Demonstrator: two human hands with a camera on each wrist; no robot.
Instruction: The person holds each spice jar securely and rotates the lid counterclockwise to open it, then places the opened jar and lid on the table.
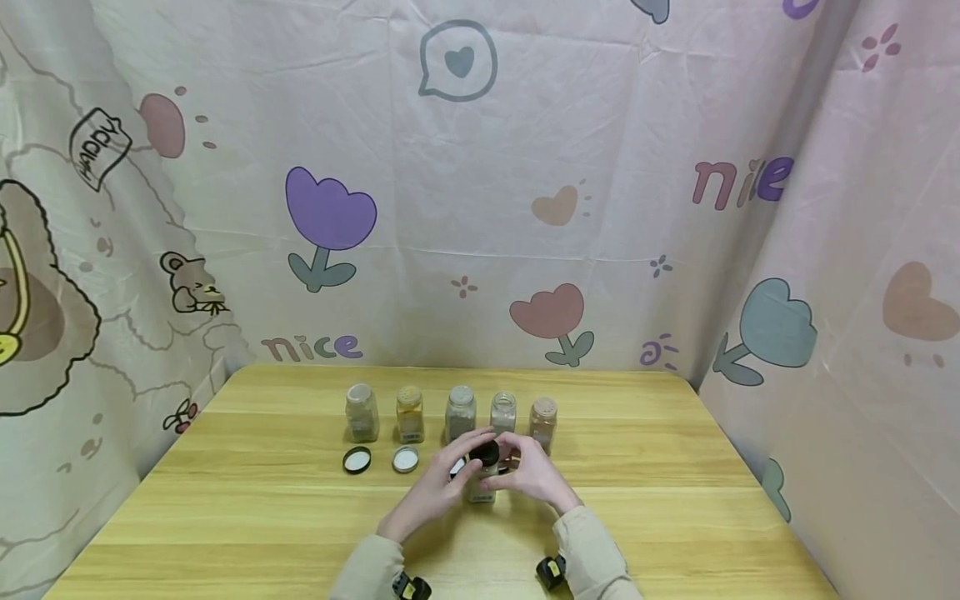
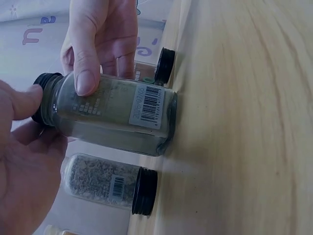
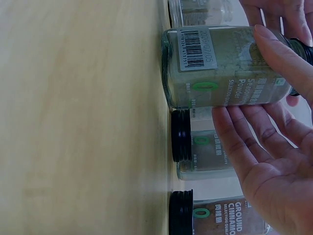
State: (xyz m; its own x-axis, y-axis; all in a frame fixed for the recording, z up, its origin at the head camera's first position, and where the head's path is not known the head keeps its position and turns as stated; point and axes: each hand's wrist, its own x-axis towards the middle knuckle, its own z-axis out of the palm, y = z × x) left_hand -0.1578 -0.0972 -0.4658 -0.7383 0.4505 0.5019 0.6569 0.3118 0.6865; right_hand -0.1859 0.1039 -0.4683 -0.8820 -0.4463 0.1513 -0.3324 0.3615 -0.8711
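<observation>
A square glass jar of seasoning powder [image 3: 215, 63] with a pale greenish filling stands near the table's middle, black lid [image 1: 484, 452] at its top. My left hand [image 1: 444, 477] has thumb and fingers around that lid. Lower down, my right hand [image 1: 534, 472] grips the jar's body, its thumb [image 2: 86, 78] on one side and fingers beneath in the right wrist view. A barcode label shows near the jar's base. Whether the lid is threaded tight, I cannot tell.
Behind the hands stands a row of several uncapped jars, among them a yellow one [image 1: 410, 421], a grey one [image 1: 461, 417] and ground cinnamon [image 3: 220, 215]. Loose lids lie before them, including a black-rimmed lid [image 1: 357, 460] and another lid [image 1: 406, 459]. Printed curtains surround the wooden table [image 1: 285, 500].
</observation>
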